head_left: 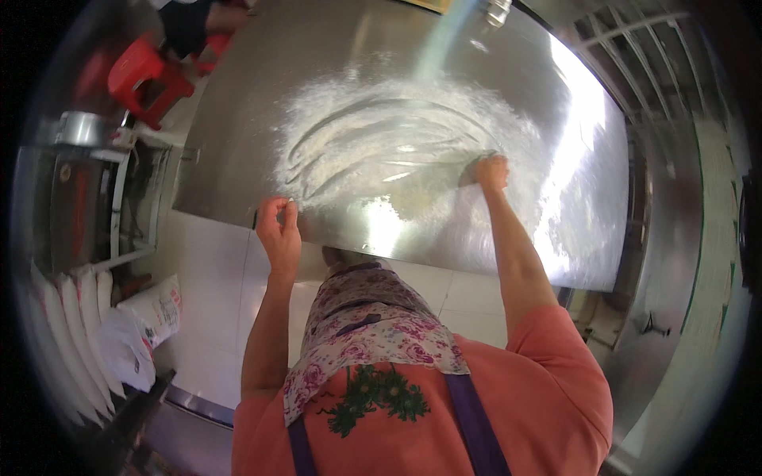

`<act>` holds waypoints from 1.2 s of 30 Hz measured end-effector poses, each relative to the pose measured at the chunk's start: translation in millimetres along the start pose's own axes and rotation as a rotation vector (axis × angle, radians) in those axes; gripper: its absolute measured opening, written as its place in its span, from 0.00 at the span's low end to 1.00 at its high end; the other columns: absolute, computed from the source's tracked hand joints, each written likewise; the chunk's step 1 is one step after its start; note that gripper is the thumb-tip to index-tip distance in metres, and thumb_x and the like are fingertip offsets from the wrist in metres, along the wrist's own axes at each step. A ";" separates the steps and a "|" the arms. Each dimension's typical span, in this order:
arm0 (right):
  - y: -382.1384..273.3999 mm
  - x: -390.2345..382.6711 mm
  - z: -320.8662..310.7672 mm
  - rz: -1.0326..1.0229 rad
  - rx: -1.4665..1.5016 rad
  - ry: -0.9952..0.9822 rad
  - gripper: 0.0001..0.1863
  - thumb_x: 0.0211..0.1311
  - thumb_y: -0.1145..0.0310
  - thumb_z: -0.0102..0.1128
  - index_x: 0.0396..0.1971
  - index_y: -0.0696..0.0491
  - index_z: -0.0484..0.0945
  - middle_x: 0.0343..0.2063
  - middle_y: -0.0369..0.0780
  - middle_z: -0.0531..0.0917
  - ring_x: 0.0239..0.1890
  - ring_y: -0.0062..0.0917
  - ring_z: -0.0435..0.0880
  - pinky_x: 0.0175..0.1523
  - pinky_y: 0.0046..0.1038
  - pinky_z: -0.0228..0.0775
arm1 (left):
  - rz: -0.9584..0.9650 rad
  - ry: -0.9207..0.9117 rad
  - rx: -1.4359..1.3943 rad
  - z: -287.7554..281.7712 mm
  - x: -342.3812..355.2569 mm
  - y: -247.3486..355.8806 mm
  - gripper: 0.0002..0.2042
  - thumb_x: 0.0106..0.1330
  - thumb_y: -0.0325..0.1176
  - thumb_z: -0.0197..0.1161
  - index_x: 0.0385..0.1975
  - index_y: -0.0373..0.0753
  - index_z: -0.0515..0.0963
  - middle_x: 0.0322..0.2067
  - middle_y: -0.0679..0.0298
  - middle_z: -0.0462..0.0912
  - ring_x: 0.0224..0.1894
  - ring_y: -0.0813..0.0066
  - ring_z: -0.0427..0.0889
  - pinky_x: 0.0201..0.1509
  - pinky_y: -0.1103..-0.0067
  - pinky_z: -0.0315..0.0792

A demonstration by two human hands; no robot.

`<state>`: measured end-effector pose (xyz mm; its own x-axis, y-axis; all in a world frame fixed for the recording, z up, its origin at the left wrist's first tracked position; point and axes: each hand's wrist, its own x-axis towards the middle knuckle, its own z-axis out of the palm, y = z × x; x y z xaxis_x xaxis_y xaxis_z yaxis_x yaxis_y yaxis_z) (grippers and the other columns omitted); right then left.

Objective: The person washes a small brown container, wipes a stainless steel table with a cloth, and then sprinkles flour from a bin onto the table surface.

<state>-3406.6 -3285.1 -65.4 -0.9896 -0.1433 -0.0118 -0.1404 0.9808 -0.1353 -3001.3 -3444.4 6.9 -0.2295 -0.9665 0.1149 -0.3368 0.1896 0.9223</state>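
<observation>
A steel table [246, 103] stands before me with white flour [357, 151] spread thinly over its middle. Curved streaks run through the flour from left to right. My left hand [278, 228] is closed in a pinch at the table's near edge, beside the flour's left end; whatever its fingertips may hold is too small to make out. My right hand [493, 171] rests on the floured surface at the right end of the streaks. Its fingers are curled closed, and what lies under them, if anything, is hidden.
A red plastic stool [139, 71] stands beyond the table's left side, with part of a person [189, 24] near it. At left are a metal pot [83, 127] and white sacks [87, 333]. A metal rack [635, 47] stands at far right.
</observation>
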 end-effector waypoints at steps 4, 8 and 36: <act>7.8 -69.5 73.0 -0.715 -0.138 0.069 0.26 0.59 0.62 0.45 0.54 0.63 0.64 0.55 0.51 0.69 0.56 0.41 0.68 0.58 0.47 0.57 | 0.032 -0.114 -0.061 32.5 0.2 8.1 0.04 0.61 0.27 0.55 0.30 0.34 0.72 0.30 0.63 0.74 0.34 0.72 0.72 0.39 0.79 0.66; -66.9 -205.8 -8.5 -1.051 0.227 -0.150 0.24 0.58 0.68 0.44 0.57 0.52 0.64 0.62 0.45 0.58 0.65 0.40 0.56 0.62 0.60 0.42 | 0.025 -0.154 -0.086 45.3 -4.5 21.6 0.05 0.63 0.28 0.54 0.31 0.33 0.72 0.30 0.62 0.74 0.34 0.72 0.72 0.41 0.79 0.66; 474.6 3.4 -150.5 -0.225 0.735 0.152 0.32 0.44 0.74 0.53 0.56 0.56 0.63 0.54 0.52 0.67 0.54 0.43 0.69 0.55 0.39 0.66 | 0.060 -0.965 -0.323 399.1 -379.0 265.1 0.05 0.62 0.26 0.58 0.34 0.32 0.77 0.23 0.67 0.75 0.26 0.81 0.71 0.32 0.83 0.68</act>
<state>-3481.3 -2800.2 19.4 -0.9407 -0.2563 0.2221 -0.3338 0.5838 -0.7401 -3368.0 -2958.8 60.5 -0.9245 -0.3779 -0.0505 -0.0706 0.0394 0.9967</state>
